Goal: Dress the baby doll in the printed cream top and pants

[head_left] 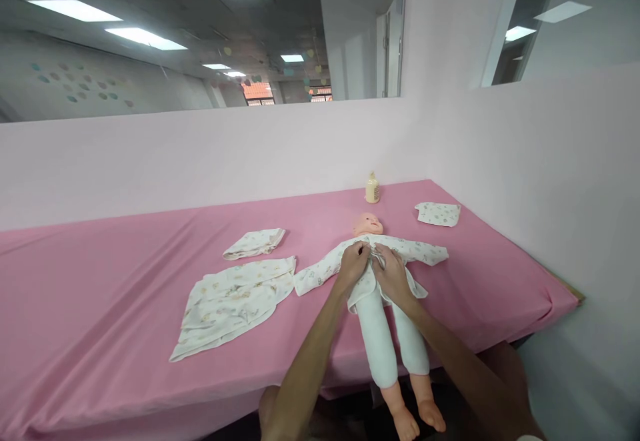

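A baby doll (369, 223) lies on its back on the pink-covered table, its feet hanging past the front edge. It wears a white printed baby shirt (320, 273) with long sleeves spread to both sides. The lower front of the shirt hangs loose over the doll's white cloth legs. At the doll's chest, my left hand (355, 261) pinches the shirt's front near the neckline. Close beside it, my right hand (391, 271) also has its fingers closed on the shirt front. The exact bit of cloth between the fingertips is partly hidden.
Left of the doll, a printed white garment (235, 304) lies spread, touching a sleeve end. Behind it is a folded printed cloth (254, 243). A pump bottle (372, 189) stands near the wall, and another folded cloth (439, 214) lies at the right. The pink sheet (115, 281) has creases.
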The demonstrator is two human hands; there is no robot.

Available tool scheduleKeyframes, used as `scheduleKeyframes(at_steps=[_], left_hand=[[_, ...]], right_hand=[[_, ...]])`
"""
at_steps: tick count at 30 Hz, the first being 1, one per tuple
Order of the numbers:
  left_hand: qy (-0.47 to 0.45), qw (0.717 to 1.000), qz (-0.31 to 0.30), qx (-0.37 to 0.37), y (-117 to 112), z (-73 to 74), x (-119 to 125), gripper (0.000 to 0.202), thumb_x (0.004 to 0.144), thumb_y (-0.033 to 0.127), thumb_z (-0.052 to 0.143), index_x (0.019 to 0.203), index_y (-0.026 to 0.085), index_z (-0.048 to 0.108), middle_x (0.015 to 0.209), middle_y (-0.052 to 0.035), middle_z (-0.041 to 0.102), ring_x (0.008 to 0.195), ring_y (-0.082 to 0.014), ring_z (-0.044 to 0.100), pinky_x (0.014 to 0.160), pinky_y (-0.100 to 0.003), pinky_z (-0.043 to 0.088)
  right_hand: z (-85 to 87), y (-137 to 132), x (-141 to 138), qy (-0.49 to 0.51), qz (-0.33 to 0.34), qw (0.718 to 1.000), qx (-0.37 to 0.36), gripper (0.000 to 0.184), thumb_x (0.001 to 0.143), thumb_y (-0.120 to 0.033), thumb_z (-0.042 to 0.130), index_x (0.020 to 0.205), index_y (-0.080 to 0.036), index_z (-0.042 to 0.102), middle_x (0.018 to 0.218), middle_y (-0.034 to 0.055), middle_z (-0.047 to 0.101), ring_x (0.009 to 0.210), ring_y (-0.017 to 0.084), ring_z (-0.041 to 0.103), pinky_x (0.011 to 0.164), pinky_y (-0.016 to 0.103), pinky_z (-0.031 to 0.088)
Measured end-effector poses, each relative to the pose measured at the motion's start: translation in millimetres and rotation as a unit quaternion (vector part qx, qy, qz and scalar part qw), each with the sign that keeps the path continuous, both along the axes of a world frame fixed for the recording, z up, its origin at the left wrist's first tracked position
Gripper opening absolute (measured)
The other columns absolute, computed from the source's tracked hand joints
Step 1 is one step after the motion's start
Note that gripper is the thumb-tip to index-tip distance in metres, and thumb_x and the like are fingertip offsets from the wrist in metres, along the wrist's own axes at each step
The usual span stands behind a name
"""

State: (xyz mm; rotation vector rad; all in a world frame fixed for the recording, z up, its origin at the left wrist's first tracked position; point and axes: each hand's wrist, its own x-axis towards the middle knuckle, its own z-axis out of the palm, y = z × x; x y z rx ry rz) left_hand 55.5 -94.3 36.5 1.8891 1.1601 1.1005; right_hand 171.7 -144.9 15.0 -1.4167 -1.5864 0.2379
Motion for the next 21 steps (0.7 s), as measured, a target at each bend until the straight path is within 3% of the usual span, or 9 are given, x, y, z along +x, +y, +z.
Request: scheduleKeyframes(at_steps=[6,12,17,21], left_hand=[[0.006,1.000,0.004,-0.008,2,-3.0,1,0.025,0.085,0.034,0.042,0.069,0.018,0.052,0.069,0.0012,0.057,0.068,-0.0141,0.050,0.064,-0.025,0.038],[0.042,0.999,0.010,-0.001,-6,1.8,0,0.027,0.088,0.033,0.039,0.072,0.018,0.055,0.072,-0.0005,0.059,0.070,-0.0151,0.052,0.068,-0.027,0.041],[0.137,0.978,0.100,0.119,-38,-7.6,-3,0.024,0.088,0.027,0.046,0.108,0.019,0.058,0.106,-0.0071,0.059,0.101,-0.0209,0.052,0.088,-0.035,0.042],[0.259,0.927,0.199,0.185,-61,-10.8,-5,0.026,0.089,0.023,0.048,0.113,0.017,0.056,0.109,-0.0108,0.055,0.099,-0.0249,0.051,0.087,-0.039,0.042]], right_hand=[[-2.0,0,-1,-0.056,-0.023,0.998,-0.009,0.041,0.090,-0.022,0.043,0.127,-0.012,0.056,0.117,0.0128,0.065,0.117,0.028,0.052,0.100,0.043,0.039],[-7.7,-3,0,-0.105,-0.041,0.994,0.010,0.042,0.087,-0.021,0.046,0.128,-0.017,0.054,0.131,0.0097,0.056,0.120,0.028,0.046,0.101,0.044,0.035],[-10.0,-16,6,-0.107,-0.093,0.990,0.026,0.035,0.082,-0.015,0.044,0.114,-0.017,0.059,0.111,0.0097,0.060,0.106,0.026,0.050,0.096,0.043,0.037],[-6.7,-26,14,-0.103,-0.108,0.988,0.027,0.025,0.081,-0.014,0.044,0.099,-0.018,0.062,0.098,0.0085,0.060,0.098,0.025,0.051,0.091,0.042,0.039]])
